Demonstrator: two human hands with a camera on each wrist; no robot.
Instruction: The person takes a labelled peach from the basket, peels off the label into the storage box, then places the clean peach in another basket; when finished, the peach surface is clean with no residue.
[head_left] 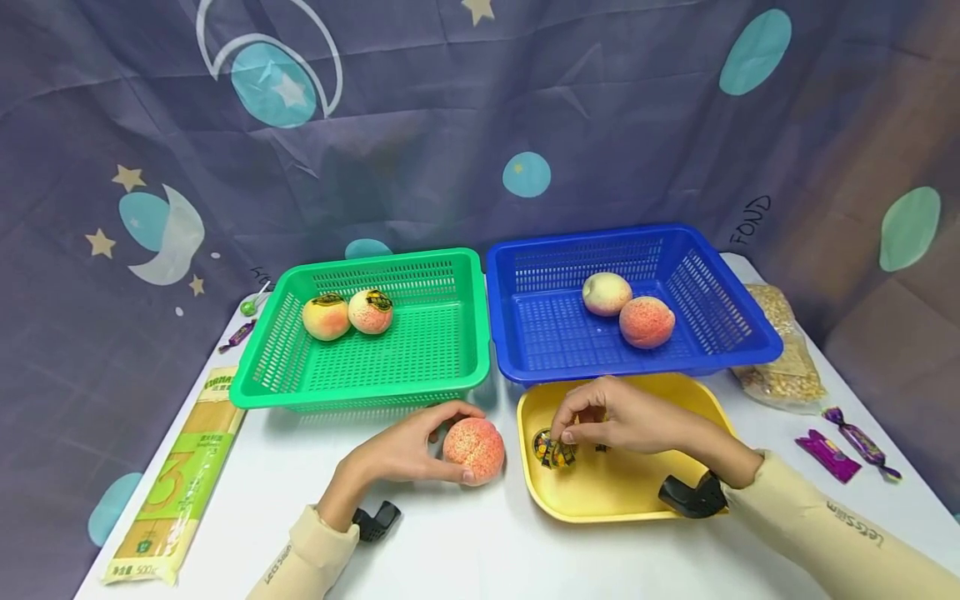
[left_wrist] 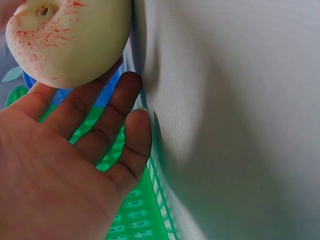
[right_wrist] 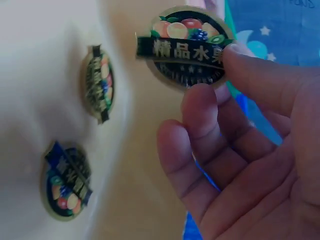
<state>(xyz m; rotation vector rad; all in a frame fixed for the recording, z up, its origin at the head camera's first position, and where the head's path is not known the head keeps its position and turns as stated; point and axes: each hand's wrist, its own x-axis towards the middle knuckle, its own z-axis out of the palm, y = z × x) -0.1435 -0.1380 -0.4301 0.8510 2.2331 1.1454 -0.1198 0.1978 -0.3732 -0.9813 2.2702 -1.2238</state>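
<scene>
In the head view my left hand grips a pink peach on the white table, thumb in front and fingers behind. The left wrist view shows the pale, red-speckled side of that peach against the fingers. Over the yellow tray, my right hand pinches an oval fruit sticker between thumb and fingertips. It is dark with a gold rim, printed fruit and a lettered band. Two similar stickers, one upper and one lower, lie in the tray in the right wrist view.
Behind stand a green basket with two stickered peaches and a blue basket with two peaches lacking visible stickers. A noodle packet, wrapped candy and lollipop lie left; a grain bag and purple candies lie right.
</scene>
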